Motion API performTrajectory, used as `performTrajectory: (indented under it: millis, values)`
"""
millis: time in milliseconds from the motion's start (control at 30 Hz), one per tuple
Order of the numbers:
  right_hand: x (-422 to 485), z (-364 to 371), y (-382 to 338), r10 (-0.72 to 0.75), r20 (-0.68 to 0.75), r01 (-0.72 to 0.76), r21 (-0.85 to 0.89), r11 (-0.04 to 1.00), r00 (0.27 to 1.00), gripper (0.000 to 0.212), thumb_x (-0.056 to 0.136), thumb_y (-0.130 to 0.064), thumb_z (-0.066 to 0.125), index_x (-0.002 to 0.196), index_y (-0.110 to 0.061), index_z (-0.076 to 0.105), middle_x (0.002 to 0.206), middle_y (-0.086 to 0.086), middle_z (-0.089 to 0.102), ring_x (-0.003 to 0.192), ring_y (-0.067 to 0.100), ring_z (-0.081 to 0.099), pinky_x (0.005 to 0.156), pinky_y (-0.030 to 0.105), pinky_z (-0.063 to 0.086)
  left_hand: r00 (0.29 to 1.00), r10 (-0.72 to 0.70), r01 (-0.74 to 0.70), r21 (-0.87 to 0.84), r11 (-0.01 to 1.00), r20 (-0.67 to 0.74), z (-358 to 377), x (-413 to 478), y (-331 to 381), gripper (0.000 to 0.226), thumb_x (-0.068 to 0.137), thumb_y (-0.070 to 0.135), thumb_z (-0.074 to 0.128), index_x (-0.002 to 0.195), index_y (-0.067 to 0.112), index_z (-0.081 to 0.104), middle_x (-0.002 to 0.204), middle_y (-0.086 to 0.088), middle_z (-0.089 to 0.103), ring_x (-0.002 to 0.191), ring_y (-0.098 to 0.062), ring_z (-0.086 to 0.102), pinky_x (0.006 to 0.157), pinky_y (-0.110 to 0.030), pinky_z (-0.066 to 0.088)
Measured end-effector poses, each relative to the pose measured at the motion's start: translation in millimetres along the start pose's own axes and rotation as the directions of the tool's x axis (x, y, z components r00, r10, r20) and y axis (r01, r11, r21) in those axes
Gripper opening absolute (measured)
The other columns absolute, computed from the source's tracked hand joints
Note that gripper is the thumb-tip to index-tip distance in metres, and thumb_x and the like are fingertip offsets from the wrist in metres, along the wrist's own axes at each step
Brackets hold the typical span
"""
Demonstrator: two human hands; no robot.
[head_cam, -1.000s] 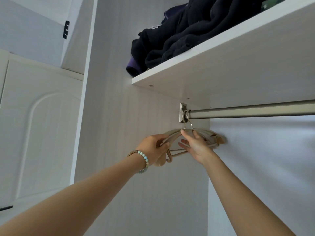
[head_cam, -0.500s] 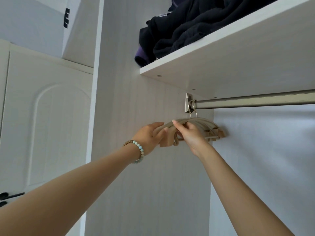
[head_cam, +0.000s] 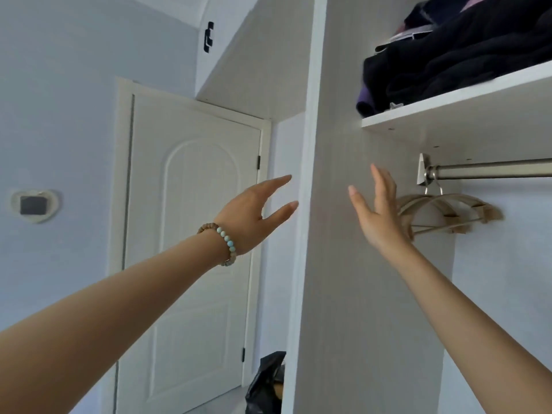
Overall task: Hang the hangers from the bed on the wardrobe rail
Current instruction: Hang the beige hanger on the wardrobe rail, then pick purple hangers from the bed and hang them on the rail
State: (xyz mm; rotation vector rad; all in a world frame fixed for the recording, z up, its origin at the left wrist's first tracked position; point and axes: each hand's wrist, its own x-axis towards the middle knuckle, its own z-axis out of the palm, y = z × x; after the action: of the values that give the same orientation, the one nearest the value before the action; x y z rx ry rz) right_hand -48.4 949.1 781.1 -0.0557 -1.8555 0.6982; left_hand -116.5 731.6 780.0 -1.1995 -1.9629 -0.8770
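A person's two bare arms reach up toward an open white wardrobe (head_cam: 343,264). Both hands are empty and held well apart. The left hand (head_cam: 254,210), with a bead bracelet (head_cam: 224,243) at the wrist, is spread in the air in front of the wardrobe's side panel, fingers straight and thumb apart from them. It holds nothing. The right hand (head_cam: 379,216) is raised inside the wardrobe with its fingers straight and pointing upward, and it grips nothing.

A bunch of pale wooden hangers (head_cam: 475,203) hangs on the metal rail (head_cam: 493,171), their wire hooks looped over its far left end, just beside the bracket (head_cam: 422,171) that fixes the rail to the side panel. The hangers lie close together, one behind another, their bars roughly level. The right hand overlaps their left tips in this view (whether it touches them cannot be told).

Above the rail, a white shelf (head_cam: 448,99) carries a heap of dark clothes (head_cam: 463,46), with a purple piece at its lower left edge. To the left of the wardrobe stands a shut white door (head_cam: 191,234) with an arched panel. A black bag (head_cam: 267,380) sits on the floor between door and wardrobe. A heart-shaped plate (head_cam: 34,204) is on the pale blue wall at far left.
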Motion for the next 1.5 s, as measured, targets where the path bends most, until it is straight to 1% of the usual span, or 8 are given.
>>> performTrajectory:
  millis: [167,267,500,667,867,1167,1300,1500]
  values:
    - [-49,98,-102,-0.195,0.243,0.186,0.058,0.981,0.95,0.061,0.096,-0.041,0.042,0.149,-0.032,0.012,0.158,-0.014,-0.003,0.144,0.003,-0.002,0.116,0.029,0.006,0.985,-0.173,0.172,0.166,0.971,-0.006,-100,-85,-87,0.064,0.09,0.053,0.038,0.146,0.028,0.021,0.152,0.009,0.027,0.139,-0.011,0.027,0.111,-0.029,0.025]
    - [-91,175,-159,-0.264,0.353,0.244,0.101,0.965,0.898,0.061,0.096,-0.041,0.043,0.149,-0.031,0.015,0.159,-0.01,-0.001,0.145,0.006,-0.002,0.117,0.031,0.005,0.948,-0.319,0.31,0.242,0.919,-0.005,-152,-152,-139,0.068,0.089,0.056,0.036,0.147,0.027,0.016,0.154,0.006,0.022,0.14,-0.013,0.024,0.113,-0.031,0.021]
    - [-220,349,-277,-0.392,0.629,0.304,0.249,0.92,0.671,0.063,0.096,-0.044,0.041,0.15,-0.029,0.012,0.159,-0.004,-0.003,0.146,0.014,-0.002,0.119,0.037,0.003,0.77,-0.632,0.603,0.422,0.678,-0.085,-262,-341,-235,0.071,0.089,0.059,0.033,0.148,0.028,0.01,0.156,0.005,0.015,0.142,-0.017,0.02,0.117,-0.037,0.019]
    - [-328,450,-343,-0.471,0.748,0.266,0.389,0.882,0.468,0.062,0.096,-0.046,0.039,0.15,-0.031,0.011,0.159,-0.006,-0.006,0.146,0.014,-0.003,0.119,0.037,0.002,0.555,-0.813,0.76,0.503,0.411,-0.174,-326,-483,-272,0.071,0.089,0.059,0.032,0.148,0.028,0.008,0.156,0.004,0.014,0.142,-0.018,0.019,0.117,-0.038,0.018]
    - [-472,546,-390,-0.551,0.807,0.181,0.522,0.834,0.212,0.063,0.096,-0.046,0.04,0.15,-0.03,0.011,0.159,-0.004,-0.004,0.147,0.017,0.0,0.119,0.039,0.005,0.202,-0.942,0.869,0.492,0.046,-0.268,-362,-642,-291,0.072,0.089,0.059,0.034,0.148,0.027,0.007,0.156,0.001,0.015,0.142,-0.022,0.02,0.117,-0.039,0.019]
    - [-698,639,-386,-0.52,0.826,-0.007,0.532,0.847,-0.216,0.073,0.092,-0.05,0.046,0.151,-0.025,0.011,0.159,-0.004,-0.005,0.147,0.016,-0.001,0.119,0.038,0.011,-0.306,-0.873,0.861,0.28,-0.424,-0.38,-330,-846,-292,0.071,0.089,0.057,0.037,0.148,0.023,0.016,0.151,-0.002,0.03,0.137,-0.023,0.03,0.11,-0.036,0.029]
    - [-780,656,-361,-0.424,0.816,-0.07,0.434,0.898,-0.393,0.072,0.094,-0.046,0.046,0.151,-0.027,0.008,0.159,-0.007,-0.008,0.147,0.014,-0.002,0.117,0.037,0.011,-0.435,-0.832,0.831,0.202,-0.518,-0.344,-291,-914,-295,0.07,0.09,0.055,0.039,0.147,0.019,0.02,0.15,-0.003,0.031,0.136,-0.022,0.032,0.112,-0.035,0.029]
    - [-869,673,-327,-0.364,0.765,-0.117,0.359,0.926,-0.53,0.072,0.094,-0.044,0.048,0.151,-0.025,0.009,0.159,-0.007,-0.005,0.147,0.016,-0.002,0.117,0.037,0.012,-0.561,-0.787,0.795,0.097,-0.599,-0.257,-240,-985,-307,0.07,0.09,0.054,0.041,0.147,0.02,0.018,0.152,-0.001,0.027,0.136,-0.021,0.032,0.11,-0.036,0.033]
